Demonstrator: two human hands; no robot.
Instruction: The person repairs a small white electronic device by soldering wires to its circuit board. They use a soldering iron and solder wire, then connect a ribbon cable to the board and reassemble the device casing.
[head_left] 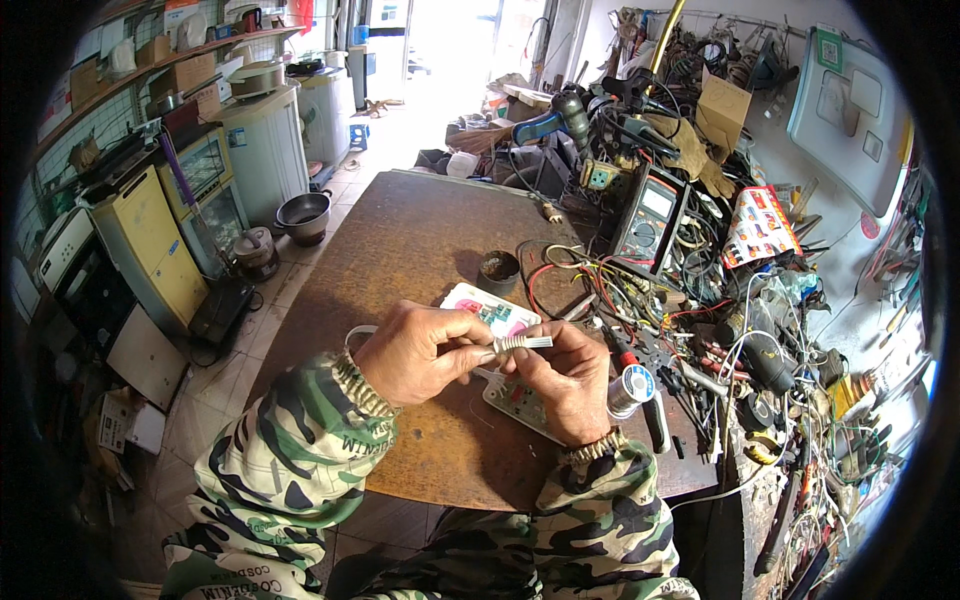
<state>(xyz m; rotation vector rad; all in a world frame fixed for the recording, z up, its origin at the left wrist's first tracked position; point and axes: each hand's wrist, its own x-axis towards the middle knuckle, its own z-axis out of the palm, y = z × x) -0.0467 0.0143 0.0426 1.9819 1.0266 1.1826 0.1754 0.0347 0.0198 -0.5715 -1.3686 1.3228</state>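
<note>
Both of my hands meet over the near part of the table. Between thumb and fingers, my left hand pinches one end of a small white ribbed cable sleeve. My right hand grips the same sleeve from the other side, and its pale end points right. A white cable loops out beside my left hand. Beneath and behind the hands lies a white casing with pink and green on it, partly hidden. A second flat pale piece rests under my right hand, largely covered.
On the brown table stands a dark round tin. A solder spool is right of my right hand. Tangled wires, tools and a multimeter crowd the right side. Appliances and a black pan stand on the floor at left.
</note>
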